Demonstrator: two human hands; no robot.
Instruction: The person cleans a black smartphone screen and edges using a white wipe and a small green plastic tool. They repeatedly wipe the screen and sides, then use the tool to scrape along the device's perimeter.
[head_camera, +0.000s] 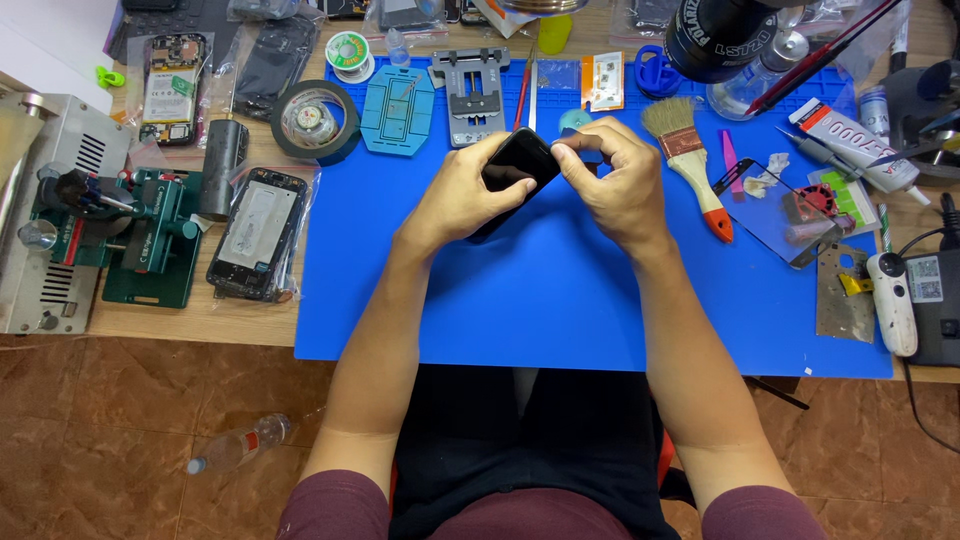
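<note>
Clearly, the left hand (462, 190) cradles a black phone (517, 170) above the blue mat (560, 300), near its far edge, fingers wrapped along its side. The right hand (610, 180) pinches the phone's upper corner. It looks light, stiff, slick and breakable; gripping by the edges seems safest. A brush (690, 160) lies just right.

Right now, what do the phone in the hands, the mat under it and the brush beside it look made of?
Phone: glossy black, likely glass, with sheen. Mat: matte blue, probably silicone or rubber; flat, no glare. Brush: pale bristles, metal-looking ferrule, light wooden-looking handle with an orange tip. The left hand and right hand hold the phone.
</note>
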